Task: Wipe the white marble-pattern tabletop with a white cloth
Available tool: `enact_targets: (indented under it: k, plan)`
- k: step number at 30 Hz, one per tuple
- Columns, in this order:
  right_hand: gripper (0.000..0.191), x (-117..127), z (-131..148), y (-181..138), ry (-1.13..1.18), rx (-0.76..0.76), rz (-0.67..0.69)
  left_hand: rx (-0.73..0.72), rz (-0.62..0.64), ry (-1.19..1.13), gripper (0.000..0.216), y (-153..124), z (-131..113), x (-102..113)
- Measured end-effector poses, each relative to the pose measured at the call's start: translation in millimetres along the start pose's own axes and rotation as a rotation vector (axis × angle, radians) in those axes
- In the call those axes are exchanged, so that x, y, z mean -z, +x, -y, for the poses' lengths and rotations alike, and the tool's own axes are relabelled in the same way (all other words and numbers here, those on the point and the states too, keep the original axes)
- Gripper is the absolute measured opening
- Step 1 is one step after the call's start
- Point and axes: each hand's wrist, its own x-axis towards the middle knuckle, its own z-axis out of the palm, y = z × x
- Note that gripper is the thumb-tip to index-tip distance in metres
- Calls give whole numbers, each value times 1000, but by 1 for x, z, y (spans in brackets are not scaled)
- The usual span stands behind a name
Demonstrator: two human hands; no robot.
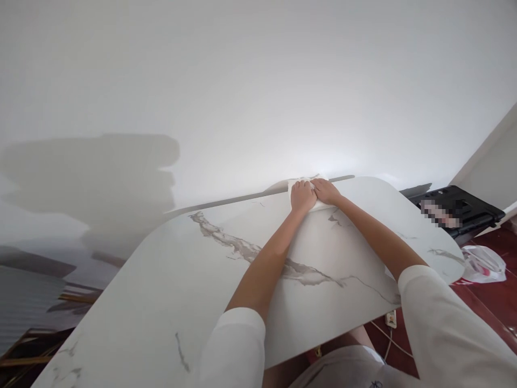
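Observation:
Both my arms reach across a white marble-patterned table [169,280] to its far edge by the wall. My left hand [302,196] is curled, fingers pressed down on a white cloth [299,182] at the table's far edge. My right hand [325,191] lies beside it, touching it, fingers also closed on the same cloth. Only a small crumpled bit of the cloth shows past the fingers and under the palms.
A plain white wall [258,81] stands right behind the table. A black case or device [456,207] lies at the right. A plastic bag [484,264] lies on the dark red floor. A power strip with a cable [390,319] sits under the table edge. Dark wooden pieces [36,345] are at the lower left.

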Motion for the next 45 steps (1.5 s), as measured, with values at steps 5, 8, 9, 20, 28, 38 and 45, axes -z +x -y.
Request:
enact_targets:
  k: [5,8,9,20,28,38,45]
  plan:
    - [47,2,7,-19,-14,-6,-1,-12,-22,-27,31,-17,-5,3]
    - [48,4,11,-33,-5,14,-10,-14,-22,-39,32,-32,-11,7]
    - [48,5,13,-38,1,22,-14,-14,-21,-41,32,-37,-13,9]
    - [50,23,46,-115,-9,15,18,-26,41,-15,30,-110,-43,36]
    - [52,35,78,-178,8,50,23,-41,63,-8,31,-174,-60,59]
    - [52,42,117,-263,-8,102,-66,11,-49,-55,43,-270,-86,76]
    - [52,52,95,-289,-19,132,-130,37,-89,-112,48,-275,-125,66]
